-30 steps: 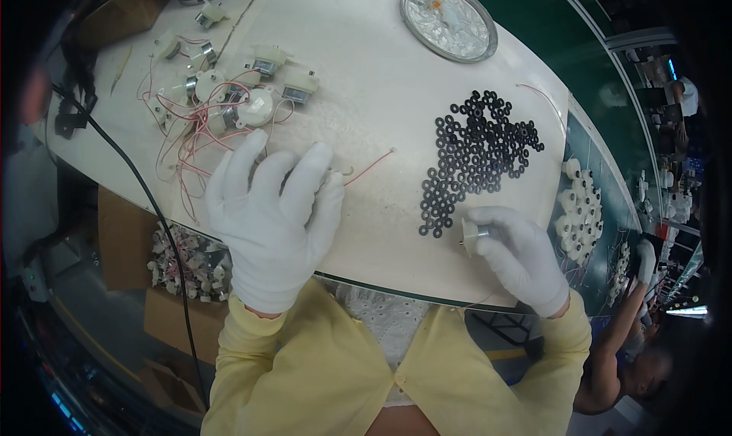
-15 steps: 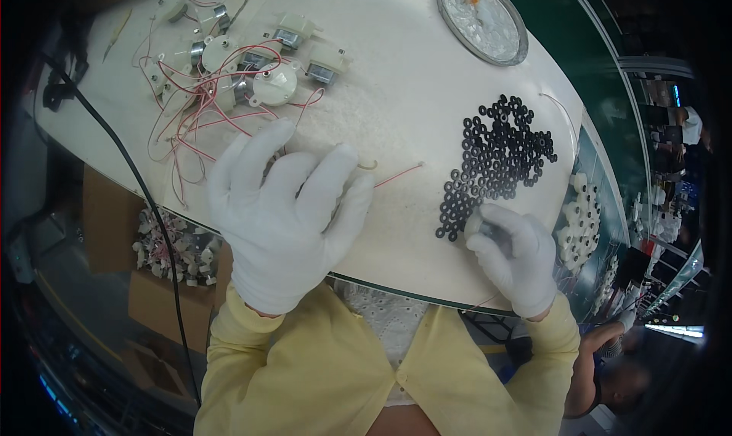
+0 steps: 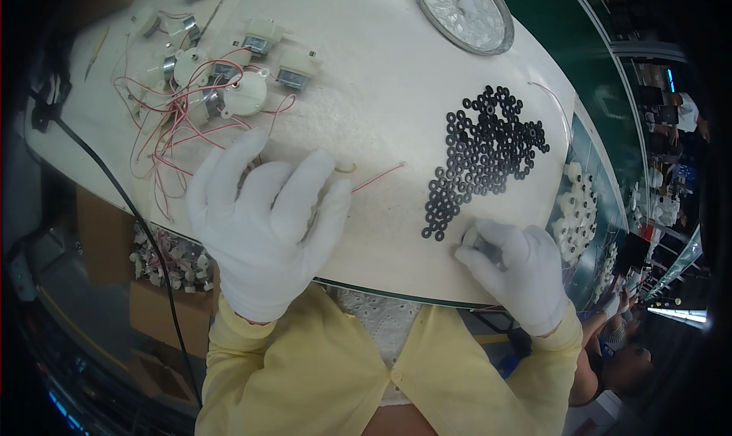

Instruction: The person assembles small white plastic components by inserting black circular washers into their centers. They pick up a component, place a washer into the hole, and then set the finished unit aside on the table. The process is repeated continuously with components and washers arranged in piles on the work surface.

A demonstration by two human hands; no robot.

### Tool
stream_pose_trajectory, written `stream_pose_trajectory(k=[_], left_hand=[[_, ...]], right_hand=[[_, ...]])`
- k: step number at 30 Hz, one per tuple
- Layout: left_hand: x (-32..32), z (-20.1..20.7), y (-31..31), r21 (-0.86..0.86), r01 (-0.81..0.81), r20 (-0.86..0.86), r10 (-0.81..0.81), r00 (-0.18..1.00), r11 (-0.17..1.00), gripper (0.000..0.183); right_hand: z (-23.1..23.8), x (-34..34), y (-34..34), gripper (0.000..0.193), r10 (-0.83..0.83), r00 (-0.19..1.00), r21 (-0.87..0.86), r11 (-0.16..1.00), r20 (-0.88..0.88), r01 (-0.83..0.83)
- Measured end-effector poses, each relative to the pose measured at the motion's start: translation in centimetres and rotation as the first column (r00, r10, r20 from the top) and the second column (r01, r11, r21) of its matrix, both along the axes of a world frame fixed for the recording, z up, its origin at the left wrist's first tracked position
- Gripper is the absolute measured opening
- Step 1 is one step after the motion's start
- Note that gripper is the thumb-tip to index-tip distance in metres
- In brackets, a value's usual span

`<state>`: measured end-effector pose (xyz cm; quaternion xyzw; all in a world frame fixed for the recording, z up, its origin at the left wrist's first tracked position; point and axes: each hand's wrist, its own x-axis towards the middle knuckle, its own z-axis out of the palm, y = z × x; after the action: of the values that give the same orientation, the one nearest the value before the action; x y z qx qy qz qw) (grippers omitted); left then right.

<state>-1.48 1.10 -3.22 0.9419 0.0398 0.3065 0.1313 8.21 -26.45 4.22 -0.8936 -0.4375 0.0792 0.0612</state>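
Observation:
My left hand (image 3: 255, 230), in a white glove, is curled palm down over the table with its fingers bent and partly apart. Something dark shows in the gap between its fingers, mostly hidden. A red wire (image 3: 379, 176) runs out to the right from beside its thumb, near a small curved yellowish piece (image 3: 347, 169). My right hand (image 3: 518, 268), also gloved, has thumb and forefinger brought together just below a spread of small black rings (image 3: 488, 142). What lies between those fingertips is too small to make out.
Several white geared motors (image 3: 244, 94) with tangled red wires lie at the far left. A round metal tray (image 3: 505, 35) stands at the back. White parts (image 3: 576, 207) sit beyond the right edge. A black cable (image 3: 114, 157) crosses the left edge above a cardboard box (image 3: 168, 314).
My right hand has drawn back slightly from the black rings, toward me. The whole view has shifted a little; my left hand keeps the same pose beside the red wire.

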Motion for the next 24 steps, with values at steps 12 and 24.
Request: stream_pose_trajectory(k=[12,24], left_hand=[[0.1,0.3,-0.2,0.032,0.007,-0.016,-0.007,1.0,0.999,0.03],[0.4,1.3,-0.7,0.057,0.038,-0.102,-0.032,0.994,0.998,0.019]], right_hand=[[-2.7,-0.9,-5.1,0.014,-0.451,0.883,0.033,0.892,0.129,0.451],[0.9,-1.2,-4.1,0.037,-0.401,0.916,0.027,0.915,-0.01,0.402]])
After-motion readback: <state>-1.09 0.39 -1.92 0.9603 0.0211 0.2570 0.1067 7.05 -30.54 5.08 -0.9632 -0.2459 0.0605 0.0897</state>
